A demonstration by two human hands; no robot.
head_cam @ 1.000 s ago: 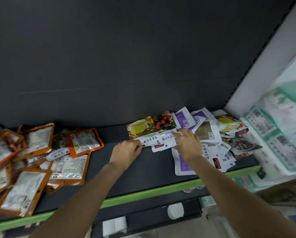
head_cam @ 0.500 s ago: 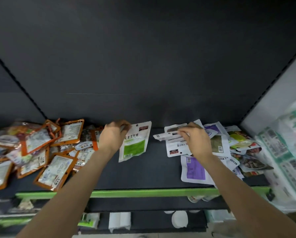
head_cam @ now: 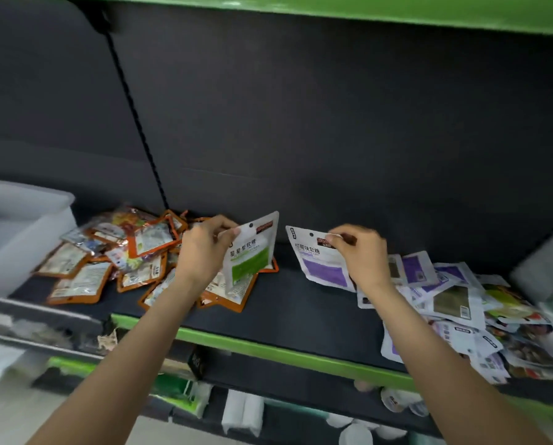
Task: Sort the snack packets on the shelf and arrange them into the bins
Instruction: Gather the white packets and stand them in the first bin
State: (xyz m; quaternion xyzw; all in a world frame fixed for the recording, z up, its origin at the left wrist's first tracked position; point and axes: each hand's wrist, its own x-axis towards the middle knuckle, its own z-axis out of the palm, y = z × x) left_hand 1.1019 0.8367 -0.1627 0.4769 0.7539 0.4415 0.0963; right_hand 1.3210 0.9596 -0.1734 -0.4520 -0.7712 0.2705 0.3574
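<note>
Above the shelf point(head_cam: 300, 303), the left hand point(head_cam: 201, 252) pinches a green packet point(head_cam: 251, 252) and the right hand point(head_cam: 361, 252) a purple packet point(head_cam: 320, 261) (its lower corner hidden behind the wrist).

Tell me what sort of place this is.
Probably a shop aisle or stockroom. A dark retail shelf with a green front edge holds loose heaps of orange-edged packets and white-and-purple packets. A pale bin stands at the left, and more goods sit on a lower shelf.
</note>
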